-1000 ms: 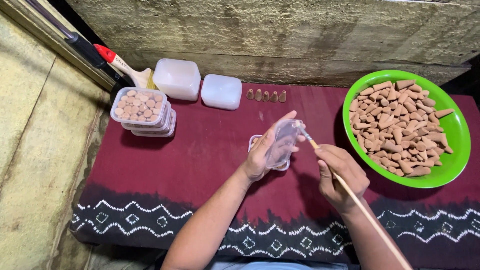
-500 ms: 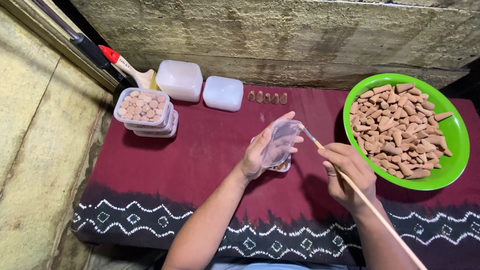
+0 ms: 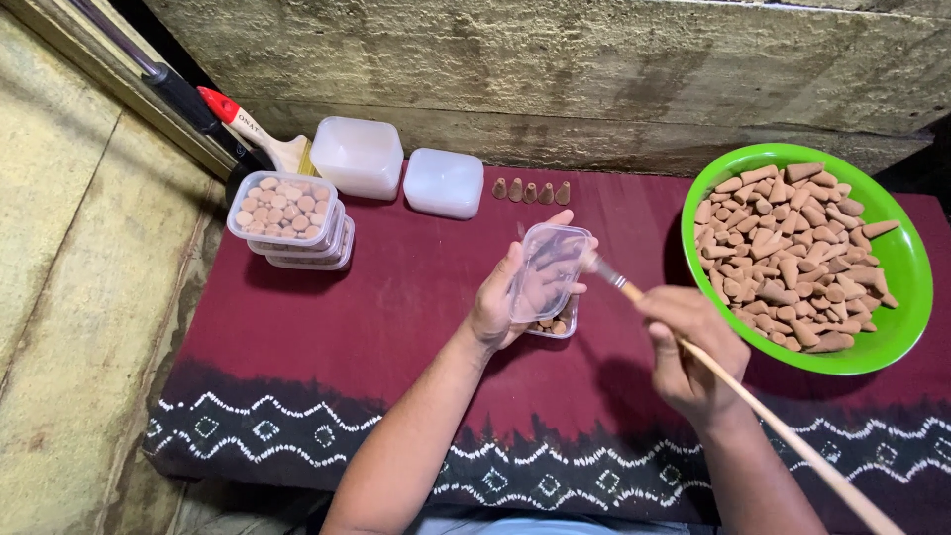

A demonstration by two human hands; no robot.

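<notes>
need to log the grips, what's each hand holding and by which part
Left hand holds a clear plastic lid by its left edge. Right hand grips a long-handled brush along the handle, near the bristle end.

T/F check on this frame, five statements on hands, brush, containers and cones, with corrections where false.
1. The left hand holds a clear plastic container tilted up off the cloth. True.
2. The right hand holds a spoon. False: it holds a long-handled brush, with the tip at the container.
3. The green bowl is empty. False: it is heaped with tan cones.
4. Four cones stand in a row near the wall, beside the white lidded tubs. True.
5. The stacked containers at the far left are empty. False: the top one is packed with cones.
</notes>
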